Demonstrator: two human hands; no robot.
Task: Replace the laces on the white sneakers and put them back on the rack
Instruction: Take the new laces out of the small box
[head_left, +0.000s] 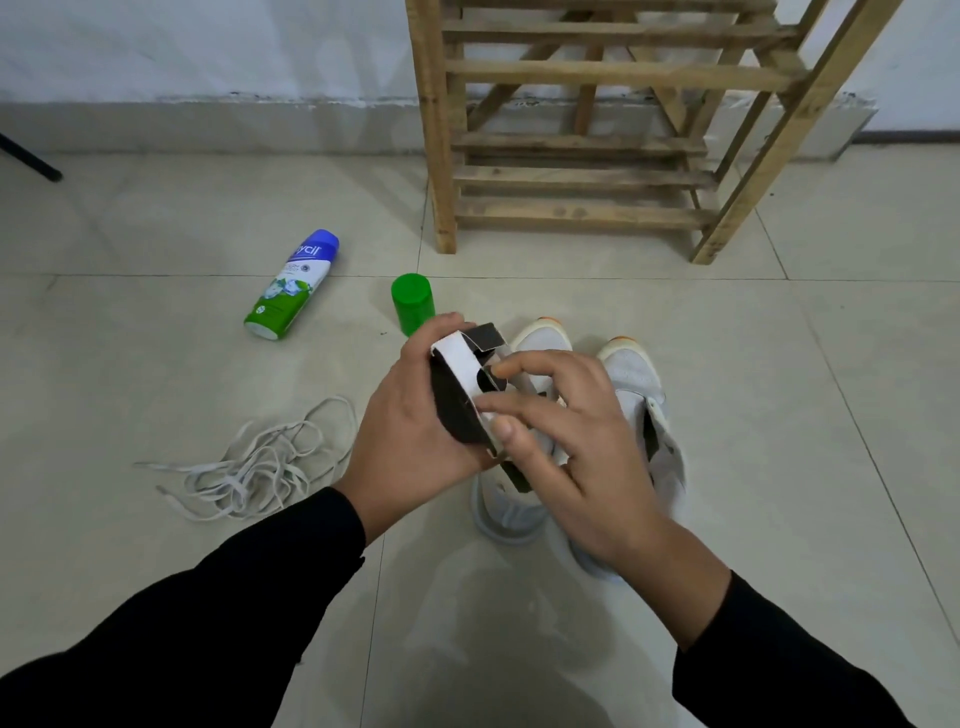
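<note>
A: Up at the back, against the wall (208, 52)?
B: A slatted wooden rack (571, 73), standing on the tiled floor (831, 364).
A: And right in front of the rack?
B: Two white sneakers (631, 379), side by side on the floor, orange-tipped toes pointing at the rack, heels away from it. Partly hidden under the hands.
A: Held above them?
B: A small box (457, 395), black outside, white inside, with one flap open at the end nearer the rack.
A: Gripped how?
B: Clasped in the left hand (410, 431), fingers curled round the side facing the rack, palm against the black face. Pinched at its white edge by the right hand (571, 457), between thumb and forefinger; remaining fingers loosely spread, hovering over the sneakers. Black sleeves (208, 623) on both arms.
A: Left of the rack?
B: Just out from its front left leg, a green cap (412, 304), standing on end. Farther left of the rack, a can (291, 286), lying on its side, blue end toward the wall.
A: Anything else?
B: A tangle of pale laces (254, 462), loose on the floor, well out from the rack and to its left, near the left forearm.
</note>
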